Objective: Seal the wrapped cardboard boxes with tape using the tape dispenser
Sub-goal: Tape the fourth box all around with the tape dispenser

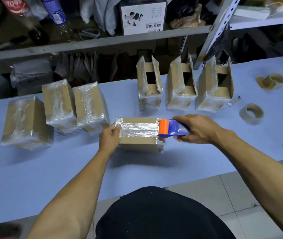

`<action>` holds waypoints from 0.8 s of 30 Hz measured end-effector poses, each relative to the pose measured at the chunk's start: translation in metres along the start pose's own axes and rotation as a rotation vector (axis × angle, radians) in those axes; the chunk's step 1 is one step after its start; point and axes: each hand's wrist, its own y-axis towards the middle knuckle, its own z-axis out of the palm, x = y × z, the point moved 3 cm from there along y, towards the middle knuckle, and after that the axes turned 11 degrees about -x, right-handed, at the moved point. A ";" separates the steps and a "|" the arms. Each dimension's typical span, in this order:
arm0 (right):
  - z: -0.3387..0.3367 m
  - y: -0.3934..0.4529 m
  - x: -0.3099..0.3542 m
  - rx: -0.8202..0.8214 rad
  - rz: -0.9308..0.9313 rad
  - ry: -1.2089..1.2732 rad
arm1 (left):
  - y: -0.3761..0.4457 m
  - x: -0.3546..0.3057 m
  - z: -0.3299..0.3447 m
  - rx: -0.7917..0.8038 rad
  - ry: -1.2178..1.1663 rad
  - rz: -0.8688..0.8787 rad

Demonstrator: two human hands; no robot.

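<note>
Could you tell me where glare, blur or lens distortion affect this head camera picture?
In the head view, glare streaks the tape on the box between the left hand and the tape dispenser held by the right hand; the shelf rail bows from wide-angle distortion; the top right corner is smeared; a soft shadow lies on the table before the box.

A packing stockroom: metal shelving [221, 23] crammed with goods, wrapped cardboard boxes [58, 104] lining the table [51, 169]

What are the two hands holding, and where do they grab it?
The right hand grips the blue tape dispenser by its back end. The left hand holds the left end of the box, thumb on top.
</note>
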 end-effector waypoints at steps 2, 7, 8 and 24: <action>0.004 -0.008 -0.010 -0.007 0.024 0.037 | 0.001 0.001 -0.001 0.009 -0.012 0.010; 0.021 -0.023 -0.030 0.015 0.105 0.086 | 0.001 0.000 0.000 0.033 -0.006 0.002; 0.025 -0.022 -0.030 0.017 0.109 0.099 | 0.000 -0.001 -0.001 0.043 0.009 0.002; 0.059 -0.013 -0.032 0.121 0.164 0.057 | -0.045 -0.078 0.096 0.346 0.646 0.683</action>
